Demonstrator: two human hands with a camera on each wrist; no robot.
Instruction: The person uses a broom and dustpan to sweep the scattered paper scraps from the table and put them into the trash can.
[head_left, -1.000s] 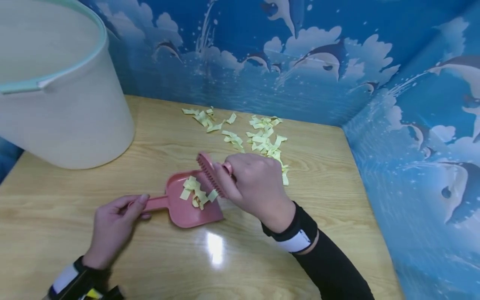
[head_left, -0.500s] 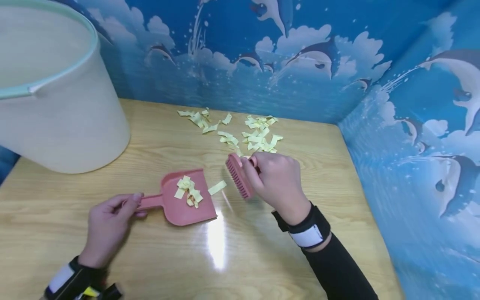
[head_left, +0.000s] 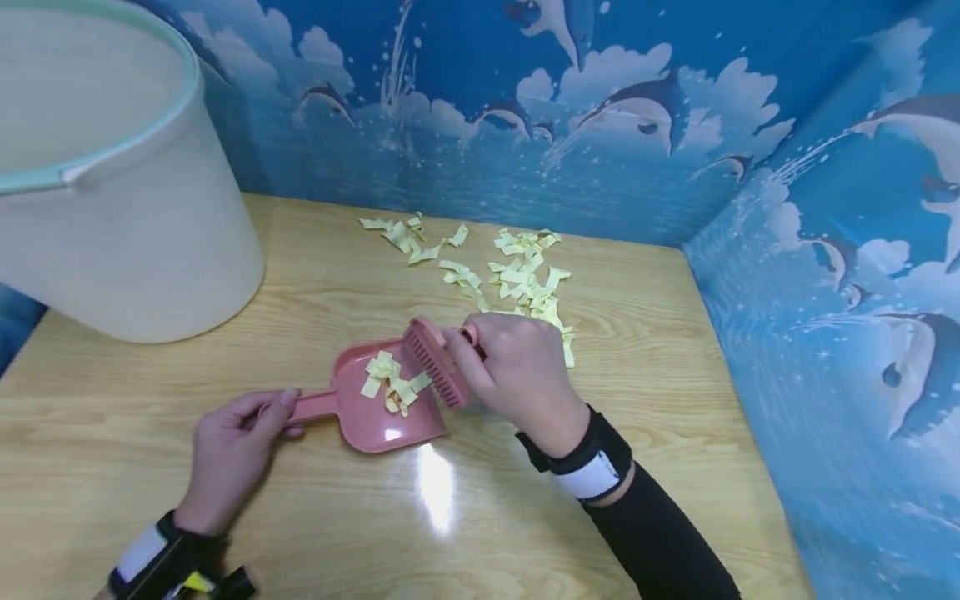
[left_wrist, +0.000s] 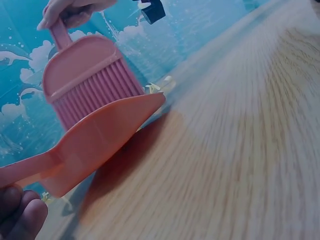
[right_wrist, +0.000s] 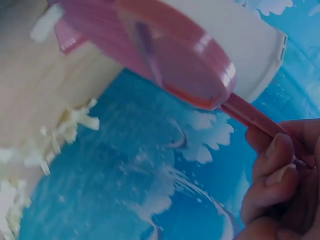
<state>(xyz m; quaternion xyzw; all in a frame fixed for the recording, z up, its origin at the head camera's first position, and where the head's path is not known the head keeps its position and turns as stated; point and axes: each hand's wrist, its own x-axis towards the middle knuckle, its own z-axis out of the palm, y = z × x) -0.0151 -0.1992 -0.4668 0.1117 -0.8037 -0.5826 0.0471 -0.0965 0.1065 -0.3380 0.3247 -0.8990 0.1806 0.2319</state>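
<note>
My left hand pinches the handle of a pink dustpan, whose open edge faces right. Several pale yellow paper strips lie in the pan. My right hand grips a small pink brush by its handle, bristles tilted toward the pan's open edge. One strip sits right by the bristles at that edge. From the left wrist view the brush rises behind the pan's side wall. In the right wrist view, fingers curl round the brush handle.
More paper strips are scattered at the back of the wooden table, beyond the right hand. A big white bucket with a teal rim stands back left. Blue dolphin-print sheeting borders the back and right.
The brush moved right, away from the pan, then came back left to its open edge. A strip lying partly outside the pan half a second ago is now at its edge, further in.
</note>
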